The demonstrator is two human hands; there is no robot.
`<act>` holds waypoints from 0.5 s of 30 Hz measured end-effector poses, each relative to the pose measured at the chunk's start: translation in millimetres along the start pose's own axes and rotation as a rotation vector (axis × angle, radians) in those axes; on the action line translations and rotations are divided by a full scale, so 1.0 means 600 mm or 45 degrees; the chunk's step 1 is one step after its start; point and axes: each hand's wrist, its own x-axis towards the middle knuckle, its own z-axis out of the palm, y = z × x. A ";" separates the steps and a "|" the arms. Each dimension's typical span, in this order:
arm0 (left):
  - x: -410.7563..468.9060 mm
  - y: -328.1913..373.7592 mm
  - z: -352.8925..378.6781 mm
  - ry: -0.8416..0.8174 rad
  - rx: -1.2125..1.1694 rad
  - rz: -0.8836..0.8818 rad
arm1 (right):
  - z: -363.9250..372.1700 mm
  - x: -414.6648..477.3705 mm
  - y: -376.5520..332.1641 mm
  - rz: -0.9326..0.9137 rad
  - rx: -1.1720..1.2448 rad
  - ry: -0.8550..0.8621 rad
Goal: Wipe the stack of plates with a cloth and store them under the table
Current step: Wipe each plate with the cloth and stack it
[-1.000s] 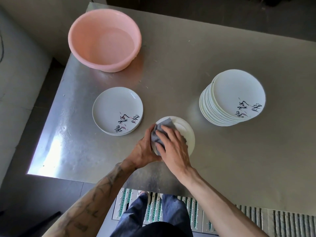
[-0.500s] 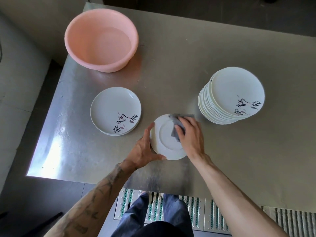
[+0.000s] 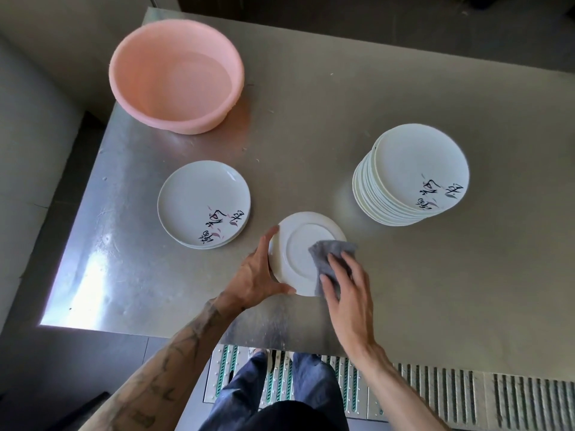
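Note:
A white plate lies upside down on the steel table near its front edge. My left hand grips the plate's left rim between thumb and fingers. My right hand presses a grey cloth flat onto the plate's right side with straight fingers. A tall stack of white plates with painted marks stands to the right. A low pile of two or three such plates lies to the left.
A pink plastic basin stands at the table's back left corner. Below the table's front edge runs a slotted floor grate, with my legs over it. A dark floor gap lies left of the table.
My right hand with the cloth has swept from the plate's left across its top to its lower right side. My left hand has kept hold of the rim.

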 end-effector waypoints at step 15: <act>0.002 0.000 -0.006 -0.027 -0.008 -0.014 | -0.009 0.169 -0.020 -0.204 0.022 -0.307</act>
